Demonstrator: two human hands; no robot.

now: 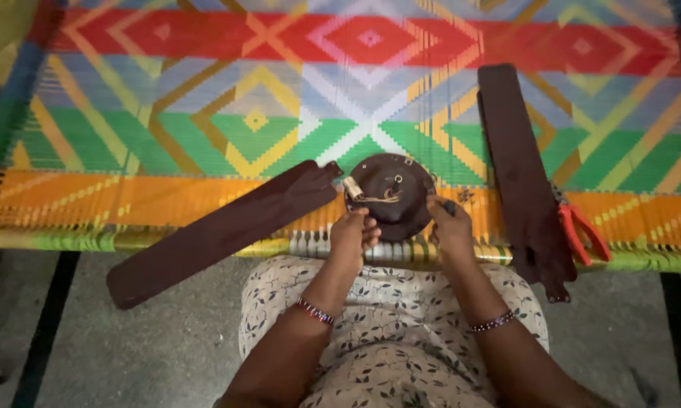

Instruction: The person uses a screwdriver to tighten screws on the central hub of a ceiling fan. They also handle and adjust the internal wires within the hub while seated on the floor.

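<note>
A round dark brown fan motor housing lies at the near edge of a woven cot strung in bright red, green, blue and orange bands, and everything else sits around it. The left hand is curled at the housing's near left rim, fingers closed against it; whether they pinch some small part there cannot be made out. The right hand grips the housing's right rim, with a small dark piece showing at its fingertips, too small to identify. On top of the housing a short bundle of pale wires trails from a small light-coloured sleeve. One brown fan blade reaches out to the left of the housing and overhangs the cot edge toward the grey floor. A second brown fan blade lies to the right of the housing, well apart, and partly hides red-handled pliers beyond it. The cot's far side is cut off by the frame.
</note>
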